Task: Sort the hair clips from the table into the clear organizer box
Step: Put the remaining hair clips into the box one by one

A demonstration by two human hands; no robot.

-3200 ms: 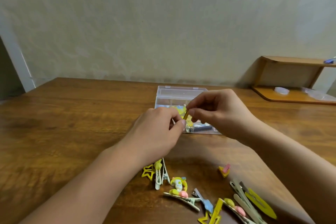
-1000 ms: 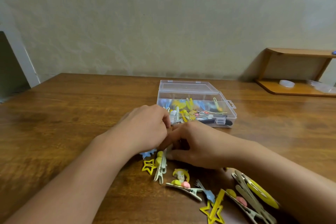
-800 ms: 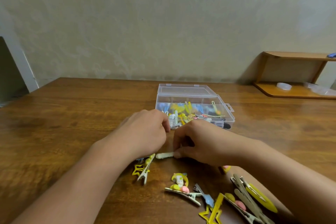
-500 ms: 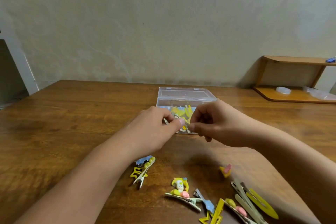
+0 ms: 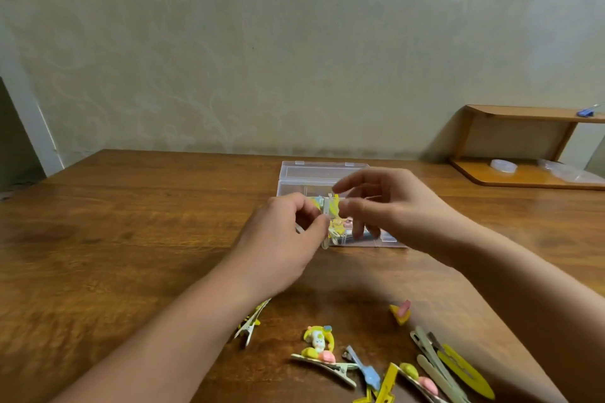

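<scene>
The clear organizer box (image 5: 315,174) lies open at mid-table with several coloured clips inside, and my hands partly hide it. My left hand (image 5: 284,244) hovers over its near left corner, pinching a pale cream hair clip (image 5: 325,226) that stands upright. My right hand (image 5: 396,214) is just to the right of that clip, over the box, with fingers spread and nothing in them. Loose clips lie near me on the table: a yellow bunny clip (image 5: 318,340), a blue clip (image 5: 367,374), a small yellow-pink clip (image 5: 401,312), a long yellow clip (image 5: 465,374) and a star clip (image 5: 248,325) under my left forearm.
A low wooden shelf (image 5: 523,175) stands at the table's back right, with clear plastic pieces (image 5: 504,165) on it. A pale wall runs behind the table. The table's left corner drops off near a white door frame (image 5: 36,127).
Both hands rose from the clip pile to the box, bringing the cream clip with them. In the last half second my right fingers spread apart, and the clip stays in my left hand.
</scene>
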